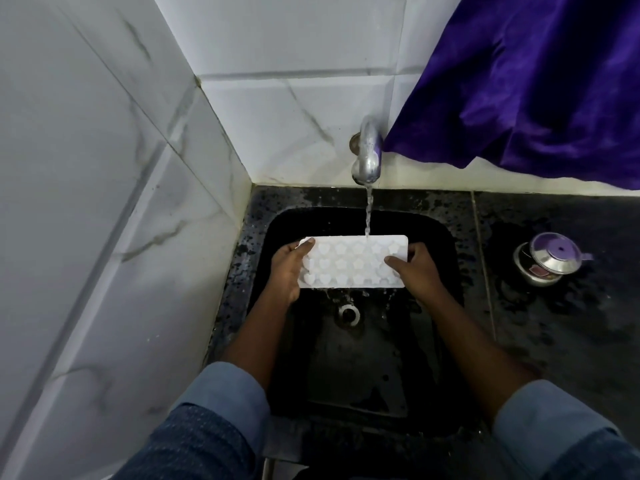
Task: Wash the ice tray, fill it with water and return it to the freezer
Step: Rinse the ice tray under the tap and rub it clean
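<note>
Black sink (433, 237), white star-cupped ice tray (351, 263).

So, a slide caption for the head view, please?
Left hand and right hand hold white ice tray under running tap.

White ice tray (353, 261), moulded cells up, held above sink.

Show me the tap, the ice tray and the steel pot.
tap (367, 157), head view, on its curved spout.
ice tray (353, 263), head view, middle of its moulded face.
steel pot (554, 251), head view, on its lid.
</note>
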